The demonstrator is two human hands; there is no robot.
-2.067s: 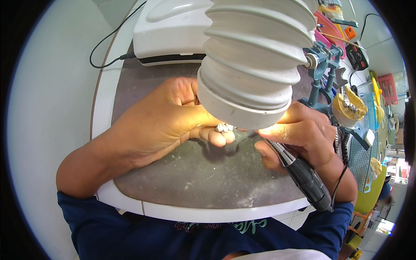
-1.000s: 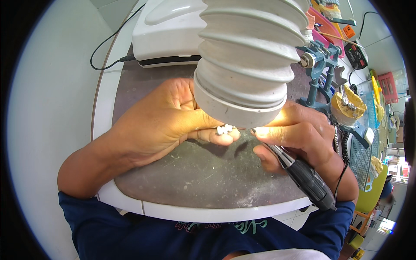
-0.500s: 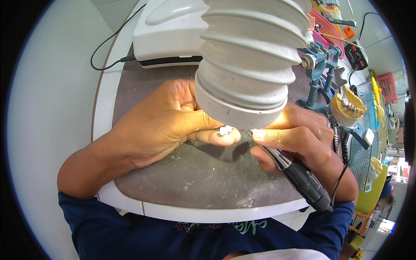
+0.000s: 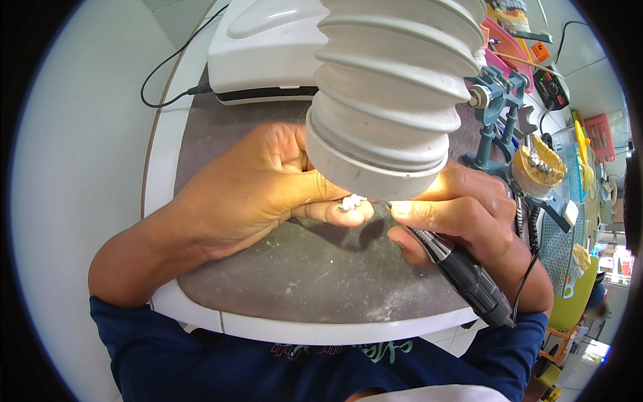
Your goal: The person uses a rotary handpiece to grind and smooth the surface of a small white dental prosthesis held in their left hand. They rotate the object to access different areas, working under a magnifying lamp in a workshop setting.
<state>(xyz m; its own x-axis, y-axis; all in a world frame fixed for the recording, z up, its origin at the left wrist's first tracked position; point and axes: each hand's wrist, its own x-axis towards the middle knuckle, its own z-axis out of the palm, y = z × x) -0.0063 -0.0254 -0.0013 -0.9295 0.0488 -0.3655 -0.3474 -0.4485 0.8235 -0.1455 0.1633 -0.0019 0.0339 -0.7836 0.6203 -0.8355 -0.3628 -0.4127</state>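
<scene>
The left hand pinches a small white row of moulded dental crowns between thumb and fingertips, the fingers curled tightly shut around it. The piece sits just under the mouth of the wide, ribbed, pale grey extraction hose, above the dusty dark grey work surface.

The right hand is closed in a pen grip around a slim black and silver rotary handpiece, whose tip points at the white piece; whether the tip touches it cannot be told, since the hose rim hides the contact point. A black cord trails from the handpiece's rear end past the wrist.

The white piece looks very light, stiff and brittle, and smooth enough to slip. It is best held by its ends or flat sides with the fingertips close in, leaving the worked face bare.

Behind the hose stands a white, rounded machine housing with a black cable. To the right are a blue-grey metal articulator frame and a yellow plaster jaw model with metal teeth.
</scene>
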